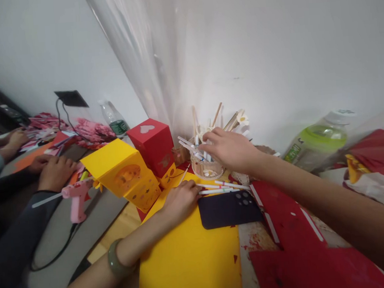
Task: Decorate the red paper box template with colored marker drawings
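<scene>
In the head view my right hand [234,148] reaches over a clear ribbed cup [207,169] by the wall. Its fingers are bent and close round white marker pens [192,148] standing in that cup; how many they grip is unclear. My left hand [182,201] lies on a yellow sheet [188,259], with its fingers together and curled down at the ends of several loose white markers [220,189]. Whatever those fingers hold is hidden under them. A dark phone [229,209] lies just right of my left hand, below the markers.
Left of the cup stand a yellow box [117,167] and a red box [152,142] with a heart. Another person's hand [56,172] is by a pink glue gun [76,199]. Red card [307,259] and a green-yellow bottle [318,138] are at right.
</scene>
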The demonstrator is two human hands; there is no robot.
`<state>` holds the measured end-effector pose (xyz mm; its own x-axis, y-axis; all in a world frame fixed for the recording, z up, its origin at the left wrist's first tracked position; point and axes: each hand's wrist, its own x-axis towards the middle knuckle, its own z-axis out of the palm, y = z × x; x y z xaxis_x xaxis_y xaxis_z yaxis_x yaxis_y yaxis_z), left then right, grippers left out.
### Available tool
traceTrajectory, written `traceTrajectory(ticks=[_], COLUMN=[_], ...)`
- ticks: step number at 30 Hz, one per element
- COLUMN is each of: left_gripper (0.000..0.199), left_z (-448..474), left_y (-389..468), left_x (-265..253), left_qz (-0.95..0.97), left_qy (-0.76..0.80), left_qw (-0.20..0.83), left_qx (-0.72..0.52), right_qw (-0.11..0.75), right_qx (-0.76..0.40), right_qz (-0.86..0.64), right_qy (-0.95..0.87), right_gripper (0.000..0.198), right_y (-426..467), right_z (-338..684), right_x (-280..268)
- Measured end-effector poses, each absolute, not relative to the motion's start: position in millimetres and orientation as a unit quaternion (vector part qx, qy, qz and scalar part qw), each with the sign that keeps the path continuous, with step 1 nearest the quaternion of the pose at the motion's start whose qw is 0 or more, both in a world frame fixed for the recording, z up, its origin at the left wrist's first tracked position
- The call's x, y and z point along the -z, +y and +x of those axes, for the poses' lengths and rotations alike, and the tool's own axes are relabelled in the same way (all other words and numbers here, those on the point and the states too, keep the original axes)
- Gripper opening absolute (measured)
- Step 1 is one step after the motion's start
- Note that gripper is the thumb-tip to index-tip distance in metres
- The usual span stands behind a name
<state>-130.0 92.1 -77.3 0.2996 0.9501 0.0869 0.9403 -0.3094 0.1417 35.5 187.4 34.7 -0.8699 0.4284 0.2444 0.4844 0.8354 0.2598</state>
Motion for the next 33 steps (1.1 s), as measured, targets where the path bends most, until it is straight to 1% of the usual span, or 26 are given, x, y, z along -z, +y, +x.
traceTrajectory(ticks=[5, 9, 12, 15, 21, 25, 30, 33], left_gripper=[0.023, 0.024, 0.027, 0.028, 0.022, 0.022, 0.022, 0.018], left_z=[-134, -136, -133, -124, -97, -83, -72, -70], left_y=[91, 95, 102, 116, 151, 168, 180, 185], left_x=[66, 54, 40, 24, -3, -11, -15, -18], left_qz=[0.802, 0.785, 0.767, 0.762, 0.768, 0.748, 0.733, 0.731], left_qy=[0.584, 0.588, 0.587, 0.582, 0.597, 0.638, 0.665, 0.671], left_qw=[0.015, -0.019, -0.05, -0.067, -0.074, -0.085, -0.086, -0.081], left_qx=[-0.121, -0.194, -0.253, -0.277, -0.22, -0.163, -0.115, -0.094], right_qw=[0.055, 0.031, 0.023, 0.02, 0.038, 0.073, 0.128, 0.168], right_qx=[0.187, 0.199, 0.207, 0.209, 0.194, 0.17, 0.137, 0.129], right_qz=[-0.264, -0.283, -0.302, -0.309, -0.336, -0.364, -0.34, -0.338], right_qy=[-0.944, -0.938, -0.93, -0.928, -0.921, -0.913, -0.922, -0.917], right_gripper=[0.02, 0.022, 0.027, 0.027, 0.023, 0.021, 0.025, 0.028], right_y=[209, 214, 215, 216, 219, 220, 212, 201], right_z=[38, 47, 47, 44, 39, 44, 55, 61], right_x=[-40, -46, -46, -43, -44, -43, -41, -46])
